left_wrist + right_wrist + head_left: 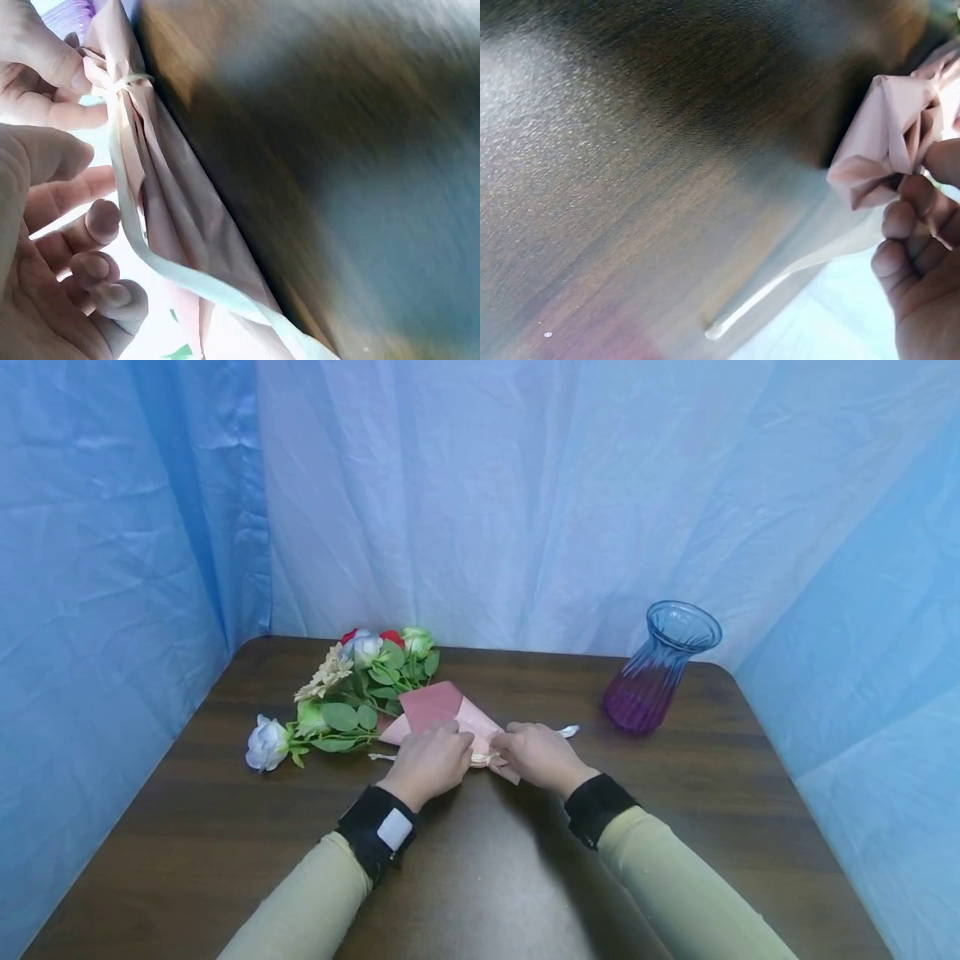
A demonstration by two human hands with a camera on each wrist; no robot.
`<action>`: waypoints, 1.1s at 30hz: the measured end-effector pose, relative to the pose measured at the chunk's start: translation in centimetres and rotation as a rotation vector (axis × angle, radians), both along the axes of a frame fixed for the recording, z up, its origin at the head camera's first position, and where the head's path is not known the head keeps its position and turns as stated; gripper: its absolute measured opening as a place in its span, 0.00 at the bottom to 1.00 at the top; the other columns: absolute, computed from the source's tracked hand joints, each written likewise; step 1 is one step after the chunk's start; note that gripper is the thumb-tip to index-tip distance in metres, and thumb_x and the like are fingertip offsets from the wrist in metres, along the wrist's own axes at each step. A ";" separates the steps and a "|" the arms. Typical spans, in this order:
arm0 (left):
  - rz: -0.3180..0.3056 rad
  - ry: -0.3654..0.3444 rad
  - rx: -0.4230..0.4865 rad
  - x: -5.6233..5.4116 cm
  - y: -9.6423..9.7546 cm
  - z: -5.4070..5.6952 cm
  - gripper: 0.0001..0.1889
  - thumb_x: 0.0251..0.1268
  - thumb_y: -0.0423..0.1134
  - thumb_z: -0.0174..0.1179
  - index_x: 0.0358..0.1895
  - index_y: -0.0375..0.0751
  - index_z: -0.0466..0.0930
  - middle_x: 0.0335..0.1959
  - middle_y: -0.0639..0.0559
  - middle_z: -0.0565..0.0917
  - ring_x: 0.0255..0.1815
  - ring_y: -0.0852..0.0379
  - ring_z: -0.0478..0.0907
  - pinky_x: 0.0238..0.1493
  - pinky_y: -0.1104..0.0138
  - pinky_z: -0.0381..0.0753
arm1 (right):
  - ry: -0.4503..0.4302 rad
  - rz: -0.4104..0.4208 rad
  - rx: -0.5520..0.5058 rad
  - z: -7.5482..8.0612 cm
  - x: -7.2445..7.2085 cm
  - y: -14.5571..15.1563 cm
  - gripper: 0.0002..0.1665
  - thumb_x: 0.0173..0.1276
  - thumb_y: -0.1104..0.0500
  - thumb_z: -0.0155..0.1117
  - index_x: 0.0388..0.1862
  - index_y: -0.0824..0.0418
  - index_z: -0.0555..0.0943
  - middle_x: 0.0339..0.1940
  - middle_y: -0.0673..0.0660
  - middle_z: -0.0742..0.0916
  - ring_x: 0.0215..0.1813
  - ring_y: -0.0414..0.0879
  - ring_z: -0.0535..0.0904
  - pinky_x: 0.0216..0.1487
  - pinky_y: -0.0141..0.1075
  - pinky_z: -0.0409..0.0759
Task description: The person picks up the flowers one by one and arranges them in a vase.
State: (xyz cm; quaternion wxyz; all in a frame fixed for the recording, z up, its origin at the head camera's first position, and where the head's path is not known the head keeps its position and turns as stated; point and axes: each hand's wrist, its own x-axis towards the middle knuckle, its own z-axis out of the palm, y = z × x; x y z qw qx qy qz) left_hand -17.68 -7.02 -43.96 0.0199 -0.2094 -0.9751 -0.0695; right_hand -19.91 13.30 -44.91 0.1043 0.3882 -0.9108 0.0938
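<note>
The pink wrapping paper (431, 703) lies near the middle of the head view, with flowers (327, 677) spreading from its open side toward the left. It looks light and thin, likely to crease or tear if tugged; the gathered neck, where folds stack up, seems the firmest place to hold. The pale ribbon (195, 281) knotted there looks soft, smooth and perhaps a little slippery. The flowers look light, their petals easily crushed, so the stems would be the better hold.

The right hand (543, 756) pinches the paper by its gathered end, close to the knot; whether ribbon is caught too, I cannot tell. The left hand (431, 764) lies beside the paper, fingers bent; whether they pinch anything is unclear.

A blue and purple vase (645, 685), probably breakable, stands at the right of the table (225, 843), apart from the hands. Leaves and blooms crowd the left side; a curtain (450, 485) hangs behind.
</note>
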 end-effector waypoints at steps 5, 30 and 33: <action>-0.044 0.077 -0.044 -0.2 -0.6 -0.2 0.11 0.72 0.46 0.61 0.47 0.46 0.88 0.44 0.48 0.80 0.42 0.50 0.69 0.42 0.59 0.72 | 0.005 -0.011 0.014 0.0 -0.1 -0.2 0.06 0.61 0.59 0.74 0.34 0.56 0.83 0.24 0.48 0.79 0.25 0.43 0.75 0.30 0.38 0.77; -0.064 -0.008 -0.020 -0.1 -1.2 -0.2 0.11 0.72 0.42 0.61 0.52 0.48 0.87 0.52 0.51 0.84 0.49 0.51 0.79 0.52 0.55 0.81 | -0.206 -0.254 -0.043 -0.4 -0.5 -0.5 0.07 0.73 0.59 0.65 0.33 0.52 0.78 0.26 0.44 0.81 0.31 0.41 0.78 0.50 0.49 0.72; -0.067 -0.008 -0.016 -0.1 -1.2 -0.3 0.11 0.72 0.41 0.60 0.52 0.47 0.86 0.53 0.50 0.84 0.52 0.49 0.79 0.52 0.53 0.81 | -0.221 -0.241 -0.072 -0.4 -0.6 -0.3 0.07 0.71 0.59 0.67 0.33 0.52 0.78 0.26 0.44 0.82 0.32 0.41 0.79 0.51 0.50 0.71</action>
